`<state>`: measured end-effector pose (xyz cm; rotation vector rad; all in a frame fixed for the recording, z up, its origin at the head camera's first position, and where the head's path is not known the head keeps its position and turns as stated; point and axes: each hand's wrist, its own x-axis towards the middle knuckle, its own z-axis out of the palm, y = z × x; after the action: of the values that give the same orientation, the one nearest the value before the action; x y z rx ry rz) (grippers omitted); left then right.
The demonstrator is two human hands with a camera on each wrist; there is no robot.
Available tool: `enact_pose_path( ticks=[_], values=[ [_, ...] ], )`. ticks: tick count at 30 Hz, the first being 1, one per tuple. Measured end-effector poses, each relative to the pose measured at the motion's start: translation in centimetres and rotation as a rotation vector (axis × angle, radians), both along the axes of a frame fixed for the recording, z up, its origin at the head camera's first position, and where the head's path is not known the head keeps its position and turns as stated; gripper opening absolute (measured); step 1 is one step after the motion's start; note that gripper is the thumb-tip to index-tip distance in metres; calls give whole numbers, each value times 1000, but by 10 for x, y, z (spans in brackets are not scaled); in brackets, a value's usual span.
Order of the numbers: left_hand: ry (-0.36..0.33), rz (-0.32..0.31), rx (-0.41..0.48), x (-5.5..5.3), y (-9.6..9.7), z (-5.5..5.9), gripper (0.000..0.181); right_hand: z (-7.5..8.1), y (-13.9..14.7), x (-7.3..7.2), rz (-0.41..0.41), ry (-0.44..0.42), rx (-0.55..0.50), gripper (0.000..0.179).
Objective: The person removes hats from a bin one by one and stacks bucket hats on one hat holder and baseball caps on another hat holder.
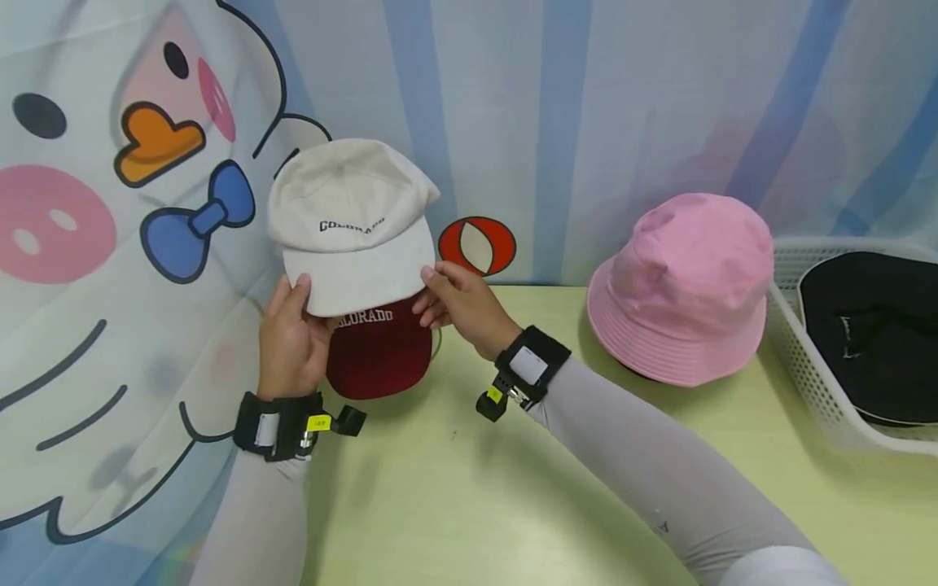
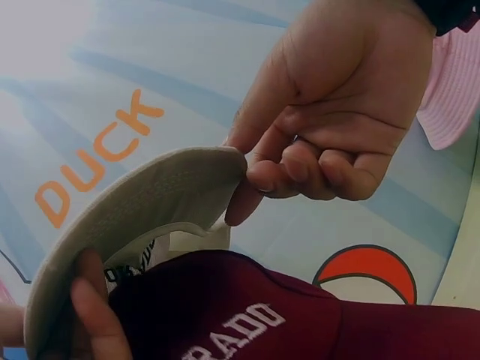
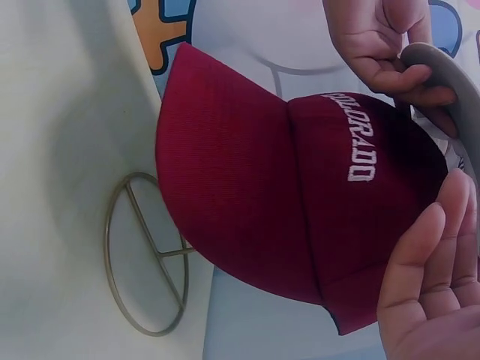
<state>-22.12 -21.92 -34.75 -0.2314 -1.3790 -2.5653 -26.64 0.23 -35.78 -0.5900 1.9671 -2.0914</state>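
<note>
A cream cap (image 1: 344,187) lettered COLORADO is held up with its brim tilted down toward me. My left hand (image 1: 289,350) pinches the left edge of that brim, thumb on top. At the brim's right corner, my right hand (image 1: 469,309) grips between thumb and fingers, its other fingers curled below in the left wrist view. Directly under the cream cap is a maroon cap (image 1: 381,350) with white COLORADO lettering, its crown partly covered in the head view. A round wire stand base (image 3: 159,253) shows beneath the maroon cap in the right wrist view.
A pink bucket hat (image 1: 689,285) sits to the right on the pale green table (image 1: 440,505). Beside it, a white basket (image 1: 821,399) holds a black hat (image 1: 879,334). A cartoon-printed cloth (image 1: 491,122) hangs behind and along the left.
</note>
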Motion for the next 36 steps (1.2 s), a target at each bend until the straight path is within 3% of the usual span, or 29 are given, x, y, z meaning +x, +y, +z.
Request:
enact_pose_path(
  ticks=[10,19,36],
  values=[
    [-33,-17,-54,5,-6,-11,35,-8,-2,2,7,-22,20,31],
    [-63,21,-84,8,-8,-17,39,-16,-4,4,4,-43,19,32],
    [-50,-16,-141,14,-10,-33,50,-25,-4,7,7,-93,32,29]
  ],
)
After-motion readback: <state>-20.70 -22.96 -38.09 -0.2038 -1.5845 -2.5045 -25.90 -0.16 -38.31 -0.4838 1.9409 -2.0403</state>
